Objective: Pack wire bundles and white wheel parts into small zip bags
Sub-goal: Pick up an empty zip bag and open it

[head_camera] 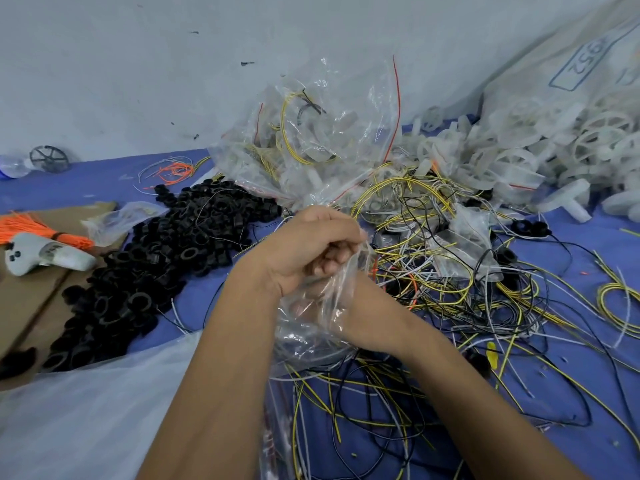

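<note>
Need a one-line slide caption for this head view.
Left hand grips a clear zip bag covering the right hand, above tangled wires, black rings and white wheels.

Loose wires [433, 271] sprawl over the middle of the blue worktop [588, 427], black rings [145, 271] heap to the left, filled bags [311, 140] and white wheels [554, 150] pile behind. Bare blue shows at the far left [69, 185] and lower right.

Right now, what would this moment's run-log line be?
left hand: grips clear zip bag | right hand: inside bag, grip hidden | wires, white wheels: loose on blue table
</note>
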Motion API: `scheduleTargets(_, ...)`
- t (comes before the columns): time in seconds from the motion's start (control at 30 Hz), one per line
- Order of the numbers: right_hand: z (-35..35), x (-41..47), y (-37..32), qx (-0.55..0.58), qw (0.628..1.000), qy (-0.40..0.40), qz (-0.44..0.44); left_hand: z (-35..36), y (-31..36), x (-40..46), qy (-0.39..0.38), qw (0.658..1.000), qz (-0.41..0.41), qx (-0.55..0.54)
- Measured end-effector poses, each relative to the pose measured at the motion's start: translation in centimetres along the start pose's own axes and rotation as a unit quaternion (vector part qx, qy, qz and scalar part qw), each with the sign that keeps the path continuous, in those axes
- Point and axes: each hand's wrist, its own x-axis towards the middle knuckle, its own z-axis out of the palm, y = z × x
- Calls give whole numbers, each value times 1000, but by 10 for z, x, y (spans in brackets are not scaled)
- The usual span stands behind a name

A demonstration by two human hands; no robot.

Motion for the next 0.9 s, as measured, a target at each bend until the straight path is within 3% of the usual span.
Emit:
scheduleTargets(0.1, -4, 0, 10, -23, 987, 153, 48, -9, -2, 1, 59, 998, 28, -22)
scheduleTargets(0.17, -10, 2, 12, 76, 966, 222, 106, -22, -7, 2, 138, 989, 51, -11)
scheduleTargets(0.23, -17, 1, 9, 251, 922, 237, 175, -39, -17, 2, 210, 972, 65, 83)
scheduleTargets(0.3, -24, -2, 10, 332, 899, 204, 199, -56, -30, 0, 228, 953, 45, 196)
scheduleTargets(0.4, -28, -8, 9, 276, 951, 88, 112, -69, -47, -6, 166, 954, -34, 246)
scheduleTargets(0.47, -29, -8, 11, 276, 957, 43, 74, -71, -53, -9, 134, 956, -51, 257)
scheduleTargets(0.67, -41, -10, 17, 303, 948, 67, 73, -79, -61, -7, 126, 948, 1, 291)
scheduleTargets(0.83, -52, -18, 27, 447, 888, -82, 70, -90, -62, -7, 162, 931, 87, 315)
scheduleTargets(0.9, -56, -21, 29, 440, 889, -115, 51, -91, -62, -6, 192, 915, 108, 339)
